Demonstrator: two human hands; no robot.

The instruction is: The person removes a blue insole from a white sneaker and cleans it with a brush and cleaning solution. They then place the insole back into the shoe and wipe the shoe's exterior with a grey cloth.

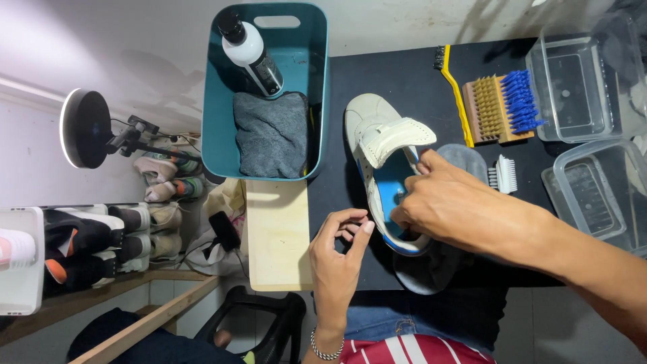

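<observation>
You have one white shoe (381, 145), three brushes (502, 108), two clear plastic containers (573, 87), one teal bin (222, 135), one bottle (253, 54) and one grey cloth (271, 135).

To your far left on the black table (404, 74) stands a teal plastic bin (317, 101), holding a white bottle with a black cap (251, 54) and a folded grey cloth (271, 133). Just near of the bin lies a pale wooden board (278, 236). At the far right you have a yellow-handled brush (455, 91), a wooden brush with blue bristles (502, 108) beside it, and a small white brush (504, 174) nearer you. Two clear plastic containers (573, 84) sit at the right edge. Off the table to the left, a ring light (84, 128) stands above shelves of shoes (101, 236).
</observation>
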